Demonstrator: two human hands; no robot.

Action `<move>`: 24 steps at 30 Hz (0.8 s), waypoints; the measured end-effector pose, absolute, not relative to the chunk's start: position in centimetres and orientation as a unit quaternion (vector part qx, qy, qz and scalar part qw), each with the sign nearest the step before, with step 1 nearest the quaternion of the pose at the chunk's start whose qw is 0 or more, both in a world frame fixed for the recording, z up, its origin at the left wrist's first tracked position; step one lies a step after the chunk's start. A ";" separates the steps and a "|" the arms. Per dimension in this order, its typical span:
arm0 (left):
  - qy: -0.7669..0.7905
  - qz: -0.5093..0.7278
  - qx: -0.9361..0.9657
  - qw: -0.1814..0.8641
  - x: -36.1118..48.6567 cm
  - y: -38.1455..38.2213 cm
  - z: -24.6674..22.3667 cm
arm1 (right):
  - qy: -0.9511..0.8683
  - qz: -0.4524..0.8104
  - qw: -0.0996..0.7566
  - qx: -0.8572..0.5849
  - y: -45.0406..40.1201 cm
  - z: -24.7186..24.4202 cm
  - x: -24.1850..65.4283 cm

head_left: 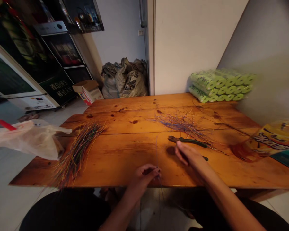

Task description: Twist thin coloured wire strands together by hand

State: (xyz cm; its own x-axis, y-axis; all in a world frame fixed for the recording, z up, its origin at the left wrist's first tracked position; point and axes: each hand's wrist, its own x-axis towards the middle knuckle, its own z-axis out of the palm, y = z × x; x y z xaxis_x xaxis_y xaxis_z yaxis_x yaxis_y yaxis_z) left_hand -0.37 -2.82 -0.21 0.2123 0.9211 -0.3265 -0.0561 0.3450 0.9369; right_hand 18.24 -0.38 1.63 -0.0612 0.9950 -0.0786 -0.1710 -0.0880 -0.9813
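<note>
Left hand [144, 176] pinches thin strands [157, 152] tightly (steady fingertips keep them aligned); right hand [189, 153], by the pliers [195, 141]: cannot tell its grip.

Table [120, 154]: wire bundle [80, 149] at left, plastic bag [38, 138] beside its outer side. Loose wires [180, 123] lie right of centre, pliers [195, 141] just before them. Bottle [267, 141] at right; packaged rolls [221, 85] at far right. Behind table: sacks [127, 80], cardboard box [90, 91] to their left.
</note>
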 end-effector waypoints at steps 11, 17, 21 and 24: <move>0.437 0.373 0.418 0.704 -0.6 -3.2 0.2 | -0.493 0.697 0.360 -0.376 -1.7 0.3 15.7; 0.446 0.370 0.423 0.697 -1.1 -3.3 0.2 | -0.508 0.654 0.401 -0.390 -1.5 0.5 15.5; 0.449 0.347 0.443 0.694 -1.4 -3.2 0.2 | -0.504 0.609 0.442 -0.424 -1.3 0.6 15.7; 0.459 0.331 0.459 0.685 -1.6 -3.3 0.2 | -0.497 0.587 0.459 -0.445 -1.1 0.6 16.1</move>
State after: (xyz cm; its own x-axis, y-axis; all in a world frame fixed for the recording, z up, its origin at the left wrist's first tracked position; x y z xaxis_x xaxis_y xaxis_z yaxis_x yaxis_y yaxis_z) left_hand -1.58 -3.27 0.24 0.3604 0.8747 -0.3240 -0.0321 0.3588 0.9329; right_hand 16.12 -1.12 0.60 -0.1826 0.9810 -0.0661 -0.0955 -0.0846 -0.9918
